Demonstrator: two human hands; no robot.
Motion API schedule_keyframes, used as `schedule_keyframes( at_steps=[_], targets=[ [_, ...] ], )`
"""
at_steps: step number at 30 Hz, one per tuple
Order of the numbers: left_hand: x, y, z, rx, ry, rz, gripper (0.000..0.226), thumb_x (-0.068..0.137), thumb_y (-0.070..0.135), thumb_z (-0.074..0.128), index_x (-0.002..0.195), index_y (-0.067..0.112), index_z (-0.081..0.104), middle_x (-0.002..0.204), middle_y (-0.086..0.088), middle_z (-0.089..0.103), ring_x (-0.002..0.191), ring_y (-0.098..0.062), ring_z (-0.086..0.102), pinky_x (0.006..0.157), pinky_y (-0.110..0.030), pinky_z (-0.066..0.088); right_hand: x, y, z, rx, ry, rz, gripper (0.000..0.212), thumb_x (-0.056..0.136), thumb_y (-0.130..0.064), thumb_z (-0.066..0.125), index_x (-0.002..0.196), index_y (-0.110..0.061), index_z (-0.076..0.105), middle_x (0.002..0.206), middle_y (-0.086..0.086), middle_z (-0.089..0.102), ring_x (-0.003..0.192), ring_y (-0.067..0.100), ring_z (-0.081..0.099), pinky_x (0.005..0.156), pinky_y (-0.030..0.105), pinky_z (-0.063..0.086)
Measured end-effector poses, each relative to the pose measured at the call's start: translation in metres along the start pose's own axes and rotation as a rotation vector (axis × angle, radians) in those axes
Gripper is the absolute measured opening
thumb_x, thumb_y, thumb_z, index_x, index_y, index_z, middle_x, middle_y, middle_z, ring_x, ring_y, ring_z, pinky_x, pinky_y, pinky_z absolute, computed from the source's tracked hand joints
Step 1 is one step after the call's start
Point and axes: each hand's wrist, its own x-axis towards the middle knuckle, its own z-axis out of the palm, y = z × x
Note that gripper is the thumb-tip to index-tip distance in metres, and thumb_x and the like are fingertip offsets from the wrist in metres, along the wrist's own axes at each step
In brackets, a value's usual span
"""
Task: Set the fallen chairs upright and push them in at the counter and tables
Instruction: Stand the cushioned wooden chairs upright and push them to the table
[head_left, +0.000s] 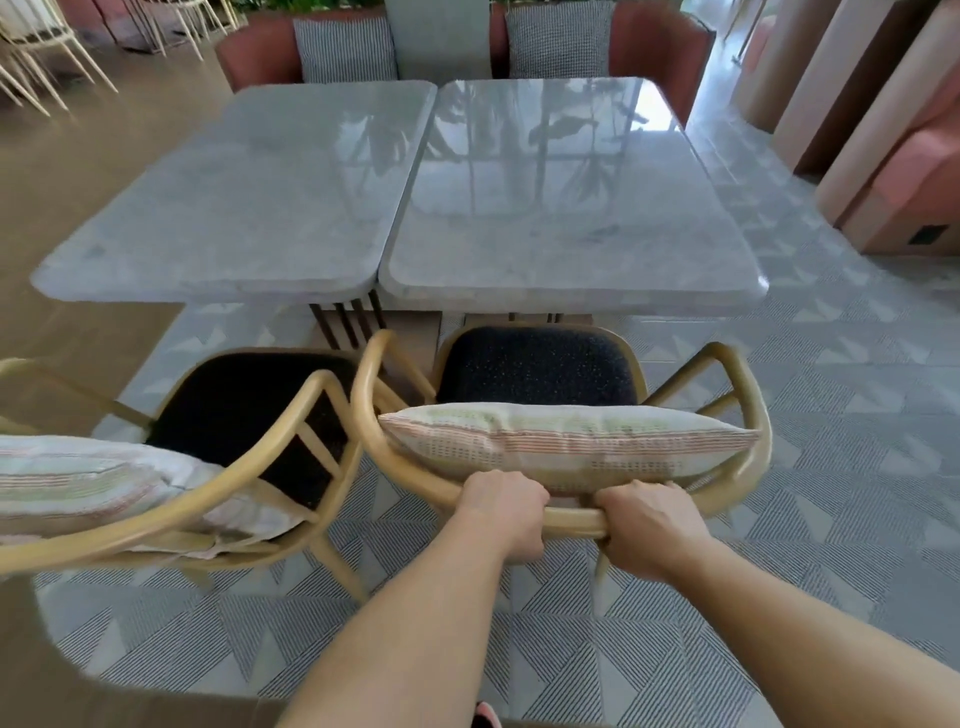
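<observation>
A wooden armchair (748, 395) with a dark seat stands upright in front of me, facing the right marble table (571, 280). A striped cushion (566, 441) leans against its backrest. My left hand (506, 514) and my right hand (644, 525) both grip the curved top rail of its back, side by side. The seat's front edge reaches just under the table's near edge. A second matching armchair (291, 441) with its own striped cushion (88, 483) stands upright to the left, at the left marble table (208, 275), turned slightly askew.
The two marble tables stand pushed together. Behind them is a reddish sofa (660, 47) with checked pillows (348, 49). Pale chairs (47, 47) stand at the far left. Pink booth seating (904, 171) lines the right side. Patterned grey tiles cover the floor around me.
</observation>
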Motion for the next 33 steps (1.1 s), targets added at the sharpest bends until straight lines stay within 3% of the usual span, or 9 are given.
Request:
schedule_keyframes(
  at_steps=[3, 7, 15, 23, 33],
  targets=[
    [-0.005, 0.005, 0.004, -0.004, 0.037, -0.03, 0.013, 0.08, 0.029, 0.059, 0.093, 0.026, 0.06, 0.093, 0.001, 0.061, 0.087, -0.023, 0.059, 0.067, -0.034, 0.041, 0.0, 0.002, 0.001, 0.017, -0.04, -0.029, 0.013, 0.079, -0.026, 0.052, 0.089, -0.03, 0.06, 0.088, -0.009, 0.066, 0.088, 0.017, 0.064, 0.077, 0.035, 0.038],
    [-0.012, 0.011, 0.013, -0.002, 0.084, -0.06, 0.013, 0.079, 0.025, 0.057, 0.091, 0.024, 0.061, 0.093, 0.0, 0.062, 0.088, -0.025, 0.06, 0.071, -0.035, 0.044, -0.008, 0.001, 0.01, 0.025, -0.021, -0.038, 0.018, 0.076, -0.022, 0.052, 0.09, -0.029, 0.061, 0.085, -0.008, 0.065, 0.087, 0.019, 0.064, 0.082, 0.039, 0.038],
    [-0.029, 0.024, 0.03, 0.031, 0.116, -0.048, 0.009, 0.08, 0.029, 0.056, 0.088, 0.025, 0.058, 0.096, -0.001, 0.066, 0.091, -0.026, 0.062, 0.074, -0.035, 0.042, -0.033, -0.001, 0.021, 0.031, -0.046, -0.038, 0.012, 0.071, -0.017, 0.054, 0.074, -0.028, 0.05, 0.072, -0.009, 0.054, 0.086, 0.02, 0.063, 0.084, 0.043, 0.036],
    [-0.045, 0.047, 0.039, 0.01, 0.124, -0.042, 0.009, 0.079, 0.026, 0.056, 0.079, 0.027, 0.047, 0.093, -0.001, 0.065, 0.088, -0.026, 0.062, 0.071, -0.036, 0.04, -0.06, 0.007, 0.028, 0.035, -0.032, -0.048, 0.011, 0.075, -0.02, 0.052, 0.081, -0.029, 0.055, 0.081, -0.007, 0.063, 0.087, 0.02, 0.063, 0.087, 0.044, 0.039],
    [-0.062, 0.065, 0.052, -0.004, 0.125, -0.075, 0.008, 0.077, 0.027, 0.057, 0.085, 0.026, 0.054, 0.092, 0.001, 0.066, 0.087, -0.025, 0.062, 0.07, -0.035, 0.039, -0.081, 0.009, 0.034, 0.006, -0.047, -0.08, 0.009, 0.076, -0.021, 0.053, 0.081, -0.029, 0.054, 0.086, -0.007, 0.064, 0.09, 0.02, 0.063, 0.085, 0.042, 0.036]
  ],
)
